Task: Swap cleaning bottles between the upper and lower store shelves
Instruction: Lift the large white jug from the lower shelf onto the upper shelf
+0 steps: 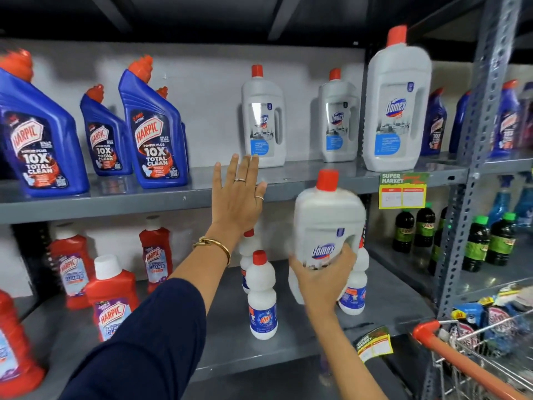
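Observation:
My right hand (320, 278) grips a white Domex bottle (327, 223) with a red cap, held upright in front of the lower shelf (288, 339), just under the edge of the upper shelf (144, 200). My left hand (238, 197) is raised with fingers spread, empty, its fingertips near the base of a Domex bottle (263, 119) standing on the upper shelf. Two more Domex bottles (396, 108) stand further right on that shelf. Small white Rin bottles (262, 298) with red caps stand on the lower shelf, some hidden behind the held bottle.
Blue Harpic bottles (153, 128) fill the upper shelf's left side. Red Harpic bottles (112, 301) stand at the lower left. A perforated grey upright (473, 157) divides off shelves with dark bottles (478, 243). A shopping cart (461, 350) with an orange handle sits at the bottom right.

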A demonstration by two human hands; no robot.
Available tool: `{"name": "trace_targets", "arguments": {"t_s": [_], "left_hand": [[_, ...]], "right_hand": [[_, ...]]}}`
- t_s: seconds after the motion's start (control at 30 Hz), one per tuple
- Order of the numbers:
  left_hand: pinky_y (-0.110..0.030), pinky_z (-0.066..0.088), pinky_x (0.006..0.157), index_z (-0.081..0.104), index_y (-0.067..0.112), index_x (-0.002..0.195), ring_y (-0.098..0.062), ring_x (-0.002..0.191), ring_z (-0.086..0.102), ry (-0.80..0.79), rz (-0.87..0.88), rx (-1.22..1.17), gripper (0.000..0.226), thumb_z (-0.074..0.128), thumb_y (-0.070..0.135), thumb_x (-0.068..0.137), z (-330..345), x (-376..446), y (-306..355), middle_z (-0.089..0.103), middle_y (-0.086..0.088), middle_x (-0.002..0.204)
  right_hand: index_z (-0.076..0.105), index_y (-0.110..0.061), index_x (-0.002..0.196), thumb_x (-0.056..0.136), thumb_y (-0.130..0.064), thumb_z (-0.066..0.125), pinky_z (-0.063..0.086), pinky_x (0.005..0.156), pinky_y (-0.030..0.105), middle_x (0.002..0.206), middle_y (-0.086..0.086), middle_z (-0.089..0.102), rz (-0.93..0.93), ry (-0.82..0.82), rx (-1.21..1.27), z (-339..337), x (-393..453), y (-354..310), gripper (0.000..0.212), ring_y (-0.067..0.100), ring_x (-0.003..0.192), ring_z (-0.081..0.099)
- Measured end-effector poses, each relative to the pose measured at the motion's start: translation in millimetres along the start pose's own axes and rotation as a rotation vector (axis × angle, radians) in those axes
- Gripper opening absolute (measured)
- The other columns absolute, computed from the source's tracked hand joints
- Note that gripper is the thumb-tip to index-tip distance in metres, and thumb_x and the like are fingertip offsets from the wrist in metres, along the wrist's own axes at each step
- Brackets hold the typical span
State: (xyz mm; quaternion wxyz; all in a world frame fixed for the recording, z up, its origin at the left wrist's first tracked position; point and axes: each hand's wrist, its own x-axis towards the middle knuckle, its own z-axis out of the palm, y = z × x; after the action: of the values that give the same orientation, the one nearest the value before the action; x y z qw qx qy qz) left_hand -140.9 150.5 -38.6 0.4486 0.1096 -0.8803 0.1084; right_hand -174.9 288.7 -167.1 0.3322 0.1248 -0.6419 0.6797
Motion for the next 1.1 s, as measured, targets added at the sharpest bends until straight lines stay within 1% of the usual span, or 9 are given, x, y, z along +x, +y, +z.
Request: {"name": "trace_targets", "arguments": {"t_s": [0.1, 0.13, 0.23, 0.3, 0.47, 0.6, 0.7, 0.87, 1.1], "left_hand": [[-0.052, 0.008, 0.113, 0.012, 0.010, 0.143, -0.031, 0.141, 0.015, -0.007, 0.014, -0.048, 0.057, 0.030, 0.038, 0.097, -4.9, -0.9, -1.8, 0.022, -0.013, 0.152], [-0.051, 0.008, 0.113, 0.010, 0.010, 0.143, -0.030, 0.141, 0.014, -0.012, 0.009, -0.070, 0.059, 0.033, 0.038, 0.096, -5.7, -1.1, -3.4, 0.020, -0.013, 0.153], [-0.047, 0.008, 0.114, 0.008, 0.007, 0.143, -0.029, 0.142, 0.010, -0.021, -0.039, -0.098, 0.069, 0.036, 0.046, 0.093, -10.3, -2.5, -13.3, 0.016, -0.014, 0.154], [-0.046, 0.006, 0.114, 0.007, 0.005, 0.143, -0.029, 0.142, 0.008, -0.034, -0.050, -0.068, 0.073, 0.034, 0.050, 0.092, -12.2, -3.5, -19.5, 0.015, -0.015, 0.154], [-0.045, 0.007, 0.114, 0.005, 0.003, 0.142, -0.029, 0.142, 0.009, -0.035, -0.033, -0.056, 0.077, 0.035, 0.051, 0.091, -15.1, -5.2, -19.9, 0.015, -0.017, 0.153], [-0.043, 0.007, 0.114, 0.008, 0.002, 0.142, -0.030, 0.141, 0.012, -0.008, -0.023, -0.048, 0.079, 0.033, 0.055, 0.090, -12.0, -6.4, -21.6, 0.019, -0.018, 0.152], [-0.041, 0.006, 0.115, 0.010, 0.001, 0.142, -0.029, 0.141, 0.014, -0.018, -0.023, -0.018, 0.081, 0.027, 0.059, 0.088, -7.6, -4.6, -24.2, 0.020, -0.018, 0.152], [-0.048, 0.019, 0.107, 0.029, -0.002, 0.136, -0.034, 0.131, 0.038, 0.037, -0.028, 0.042, 0.078, 0.023, 0.057, 0.085, -2.2, -4.3, -24.9, 0.043, -0.020, 0.140], [-0.050, 0.019, 0.106, 0.028, 0.003, 0.137, -0.032, 0.131, 0.037, 0.027, -0.037, 0.104, 0.076, 0.001, 0.057, 0.090, 0.1, -5.4, -22.7, 0.042, -0.017, 0.141]], "right_hand": [[0.037, -0.006, 0.129, 0.047, -0.021, 0.089, 0.040, 0.098, 0.029, 0.123, 0.017, 0.047, -0.072, 0.030, 0.058, -3.1, 29.6, -43.8, 0.098, 0.026, 0.113, 0.046], [0.036, -0.006, 0.130, 0.047, -0.022, 0.089, 0.039, 0.098, 0.029, 0.123, 0.017, 0.046, -0.092, 0.040, 0.079, -4.2, 39.0, -57.9, 0.100, 0.026, 0.114, 0.046], [0.030, -0.005, 0.135, 0.049, -0.024, 0.087, 0.030, 0.089, 0.005, 0.125, 0.016, 0.045, -0.181, 0.052, 0.117, -3.8, 66.1, -101.4, 0.105, 0.020, 0.112, 0.044], [0.025, -0.005, 0.138, 0.052, -0.026, 0.086, 0.024, 0.087, 0.000, 0.128, 0.015, 0.043, -0.232, 0.043, 0.129, 0.7, 82.5, -128.3, 0.108, 0.016, 0.111, 0.042], [0.027, -0.004, 0.136, 0.052, -0.033, 0.083, 0.035, 0.100, 0.031, 0.130, 0.016, 0.044, -0.296, 0.014, 0.109, 30.3, 118.6, -174.7, 0.106, 0.029, 0.119, 0.044], [0.026, -0.003, 0.136, 0.052, -0.036, 0.082, 0.041, 0.099, 0.047, 0.131, 0.017, 0.043, -0.259, -0.051, 0.056, 64.3, 133.3, -173.7, 0.106, 0.035, 0.116, 0.044], [0.026, -0.004, 0.135, 0.054, -0.036, 0.082, 0.040, 0.097, 0.045, 0.131, 0.017, 0.043, -0.253, -0.088, 0.029, 84.8, 137.4, -164.1, 0.104, 0.035, 0.114, 0.043], [0.026, -0.004, 0.135, 0.056, -0.037, 0.081, 0.038, 0.097, 0.045, 0.130, 0.017, 0.042, -0.247, -0.083, -0.012, 106.1, 146.3, -156.0, 0.102, 0.037, 0.111, 0.044], [0.025, -0.006, 0.136, 0.057, -0.040, 0.078, 0.031, 0.096, 0.034, 0.131, 0.015, 0.043, -0.271, -0.098, -0.041, 127.0, 152.1, -140.7, 0.101, 0.032, 0.116, 0.041]]}}
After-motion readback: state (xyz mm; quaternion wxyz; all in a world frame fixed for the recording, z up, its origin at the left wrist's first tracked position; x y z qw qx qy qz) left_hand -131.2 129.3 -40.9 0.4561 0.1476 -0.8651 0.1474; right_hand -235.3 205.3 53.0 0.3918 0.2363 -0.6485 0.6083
